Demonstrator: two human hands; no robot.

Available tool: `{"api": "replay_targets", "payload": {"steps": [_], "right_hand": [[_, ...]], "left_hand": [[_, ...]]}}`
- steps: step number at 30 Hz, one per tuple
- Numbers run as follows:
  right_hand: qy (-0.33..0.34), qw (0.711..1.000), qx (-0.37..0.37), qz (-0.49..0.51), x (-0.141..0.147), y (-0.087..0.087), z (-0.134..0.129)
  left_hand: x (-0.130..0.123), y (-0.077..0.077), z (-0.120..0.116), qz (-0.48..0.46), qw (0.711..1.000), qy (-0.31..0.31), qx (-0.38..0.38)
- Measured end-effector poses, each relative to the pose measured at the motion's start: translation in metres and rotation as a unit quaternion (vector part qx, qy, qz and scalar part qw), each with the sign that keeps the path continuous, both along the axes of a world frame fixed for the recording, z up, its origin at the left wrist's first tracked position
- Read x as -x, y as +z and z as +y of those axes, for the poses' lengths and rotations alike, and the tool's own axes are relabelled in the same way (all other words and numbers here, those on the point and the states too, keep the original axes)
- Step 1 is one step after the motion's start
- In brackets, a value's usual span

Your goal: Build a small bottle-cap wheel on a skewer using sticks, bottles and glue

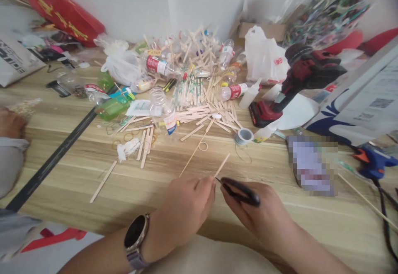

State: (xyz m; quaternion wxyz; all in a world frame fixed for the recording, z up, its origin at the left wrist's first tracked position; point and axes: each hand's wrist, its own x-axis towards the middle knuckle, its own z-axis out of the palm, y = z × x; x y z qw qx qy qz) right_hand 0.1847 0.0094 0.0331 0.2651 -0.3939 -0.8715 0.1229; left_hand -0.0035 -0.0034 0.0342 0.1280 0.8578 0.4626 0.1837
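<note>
My left hand (pixel 189 207), with a watch on its wrist, is closed around the lower end of a wooden craft stick (pixel 222 165). The stick's upper part points up and to the right. My right hand (pixel 261 212) grips a black-handled tool (pixel 241 192). Its thin dark tip meets the stick close to my left fingers; the tool's exact kind is not clear. A thin bamboo skewer (pixel 194 156) runs from the stick pile down to just behind my left hand. Beside that skewer lies a rubber band (pixel 203 146).
Craft sticks (pixel 208 112) and plastic bottles (pixel 168 112) are heaped at the back. To the right stand a red-black cordless drill (pixel 292 79), a tape roll (pixel 243 136) and a blue glue gun (pixel 374 160). Another person's hand (pixel 10 122) rests at the left edge.
</note>
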Motion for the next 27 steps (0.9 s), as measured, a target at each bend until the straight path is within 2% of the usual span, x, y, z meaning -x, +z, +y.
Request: {"api": "replay_targets", "payload": {"steps": [3, 4, 5, 8, 9, 10, 12, 14, 15, 17, 19, 20, 21, 22, 24, 25, 26, 27], "right_hand": [[0.001, 0.990, 0.131, 0.061, 0.005, 0.001, 0.001], [0.002, 0.987, 0.145, 0.066, 0.006, 0.000, 0.002], [0.003, 0.990, 0.131, 0.059, 0.007, -0.001, 0.003], [0.024, 1.000, -0.002, 0.001, 0.006, -0.004, 0.009], [0.033, 0.999, -0.025, -0.006, 0.005, -0.004, 0.011], [0.042, 0.999, -0.015, -0.002, 0.006, -0.003, 0.013], [0.055, 0.995, 0.077, 0.035, 0.008, 0.000, 0.015], [0.068, 0.979, 0.181, 0.069, 0.010, 0.002, 0.017], [0.070, 0.974, 0.201, 0.071, 0.011, 0.002, 0.018], [0.060, 0.984, 0.160, 0.051, 0.012, -0.003, 0.019], [0.056, 0.997, 0.056, 0.008, 0.012, -0.009, 0.021], [0.053, 0.998, 0.040, -0.004, 0.013, -0.010, 0.022], [0.049, 0.997, 0.065, -0.003, 0.014, -0.011, 0.023], [0.043, 0.991, 0.125, 0.007, 0.015, -0.011, 0.024], [0.037, 0.957, 0.284, 0.034, 0.018, -0.008, 0.026], [0.037, 0.939, 0.340, 0.043, 0.019, -0.006, 0.027], [0.038, 0.931, 0.359, 0.045, 0.019, -0.006, 0.028], [0.042, 0.940, 0.335, 0.043, 0.019, -0.007, 0.029]], "left_hand": [[0.002, -0.003, -0.001, 0.022, 1.000, -0.003, -0.006], [0.003, -0.002, 0.000, 0.022, 1.000, 0.001, -0.005], [0.003, -0.001, 0.000, 0.020, 1.000, 0.005, 0.000], [0.005, 0.004, 0.003, 0.007, 0.999, 0.020, 0.027], [0.005, 0.006, 0.003, 0.006, 0.999, 0.024, 0.031], [0.005, 0.006, 0.003, 0.010, 0.999, 0.026, 0.028], [0.006, 0.007, 0.003, 0.032, 0.999, 0.020, 0.008], [0.006, 0.006, 0.003, 0.067, 0.998, 0.011, -0.008], [0.006, 0.005, 0.002, 0.081, 0.997, 0.010, -0.011], [0.006, 0.004, 0.003, 0.096, 0.995, 0.019, -0.003], [0.006, 0.004, 0.003, 0.108, 0.993, 0.038, 0.008], [0.006, 0.005, 0.003, 0.115, 0.992, 0.044, 0.008], [0.006, 0.005, 0.003, 0.124, 0.991, 0.048, 0.003], [0.006, 0.006, 0.003, 0.133, 0.990, 0.052, -0.004], [0.007, 0.007, 0.003, 0.142, 0.988, 0.048, -0.020], [0.007, 0.007, 0.003, 0.143, 0.988, 0.046, -0.025], [0.008, 0.006, 0.004, 0.143, 0.988, 0.048, -0.028], [0.008, 0.005, 0.004, 0.142, 0.988, 0.052, -0.031]]}}
